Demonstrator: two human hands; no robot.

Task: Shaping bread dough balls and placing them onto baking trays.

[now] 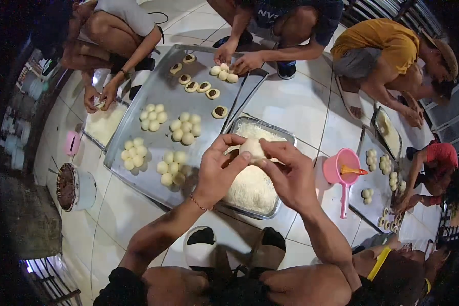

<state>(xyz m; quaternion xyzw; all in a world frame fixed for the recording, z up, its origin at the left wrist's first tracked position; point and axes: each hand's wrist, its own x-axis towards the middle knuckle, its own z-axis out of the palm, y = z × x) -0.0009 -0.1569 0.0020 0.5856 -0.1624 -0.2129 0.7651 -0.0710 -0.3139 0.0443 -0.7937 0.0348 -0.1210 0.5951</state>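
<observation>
A pale round dough ball [252,149] is held up between the fingertips of my left hand [220,166] and my right hand [290,171]. Both hands are closed on it, thumbs toward me. Beneath them lies a metal pan [276,212] filled with pale yellowish shreds [252,191], partly hidden by my hands. To the left is a large metal sheet tray [160,94]. It carries clusters of dough balls [186,127] and several flattened dough rounds topped with brown filling [212,94].
A pink dipper [334,176] with an orange-handled brush [353,171] stands at right. A bucket of brown filling [66,186] is at far left. Co-workers squat around; one person's hands [237,58] touch dough balls at the tray's far end. Another tray [375,204] lies far right.
</observation>
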